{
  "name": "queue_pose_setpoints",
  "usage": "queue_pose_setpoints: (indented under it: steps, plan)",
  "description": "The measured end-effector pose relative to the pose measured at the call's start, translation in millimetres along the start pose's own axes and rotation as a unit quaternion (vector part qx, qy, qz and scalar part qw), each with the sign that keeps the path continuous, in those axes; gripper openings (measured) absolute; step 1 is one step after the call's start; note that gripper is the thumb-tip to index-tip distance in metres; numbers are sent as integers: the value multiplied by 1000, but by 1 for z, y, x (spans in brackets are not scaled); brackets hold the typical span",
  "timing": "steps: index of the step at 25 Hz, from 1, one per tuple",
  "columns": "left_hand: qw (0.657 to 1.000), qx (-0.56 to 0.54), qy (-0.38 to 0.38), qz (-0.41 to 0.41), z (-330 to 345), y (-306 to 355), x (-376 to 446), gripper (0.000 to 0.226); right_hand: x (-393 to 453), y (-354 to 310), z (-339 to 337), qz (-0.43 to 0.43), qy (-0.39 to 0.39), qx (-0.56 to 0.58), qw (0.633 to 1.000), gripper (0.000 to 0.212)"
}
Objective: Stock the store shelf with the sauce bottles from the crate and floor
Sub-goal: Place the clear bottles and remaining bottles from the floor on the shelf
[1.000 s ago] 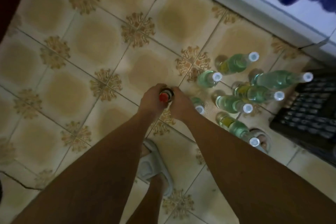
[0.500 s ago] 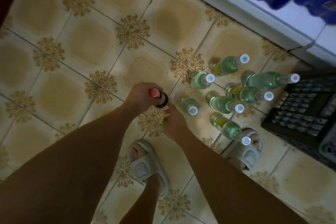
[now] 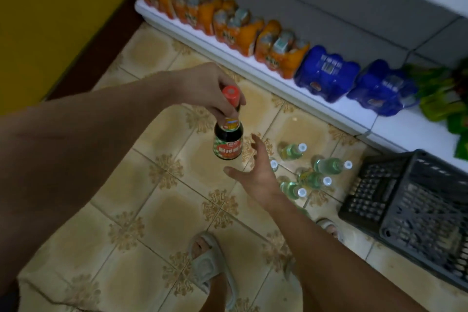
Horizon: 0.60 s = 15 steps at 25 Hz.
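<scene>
I am looking at a dark sauce bottle [image 3: 228, 143] with a red cap, which is hanging upright in the air above the tiled floor [image 3: 162, 220]. My left hand [image 3: 206, 88] is pinching it by the neck just under the cap, fingers curled round from above. My right hand [image 3: 255, 177] is hovering just beside and below the bottle's base, fingers spread and holding nothing, not touching the glass. Past that hand, several clear green bottles [image 3: 314, 180] with white caps are standing close together on the floor, near a dark plastic crate [image 3: 410, 213] at the right. Along the back, a low white shelf [image 3: 336, 111] is carrying orange packs [image 3: 243, 33] and blue shrink-wrapped packs [image 3: 326, 73]. A foot in a grey sandal [image 3: 210, 268] is showing at the bottom.
</scene>
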<state>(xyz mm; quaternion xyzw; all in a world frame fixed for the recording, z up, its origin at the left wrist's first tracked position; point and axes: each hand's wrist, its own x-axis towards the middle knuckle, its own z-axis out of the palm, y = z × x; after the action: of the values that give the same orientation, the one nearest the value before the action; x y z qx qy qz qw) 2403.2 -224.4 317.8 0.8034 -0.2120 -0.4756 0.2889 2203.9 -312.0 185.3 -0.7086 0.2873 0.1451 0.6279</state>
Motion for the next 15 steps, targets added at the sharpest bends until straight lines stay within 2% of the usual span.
queue_pose_setpoints:
  steps: [3,7,10,15]
  plan:
    - [999,10,32,38,-34,73,-19,29,4,-61,-35,-71,5,29,997,99]
    - [994,10,52,90,-67,163,-32,27,6,-136,-88,-155,35,92,983,77]
    - [989,29,47,134,-79,225,-30,25,9,-174,-127,-200,97,94,970,77]
    - [973,-7,71,218,-63,304,0,29,13,-208,-200,-207,204,83,953,69]
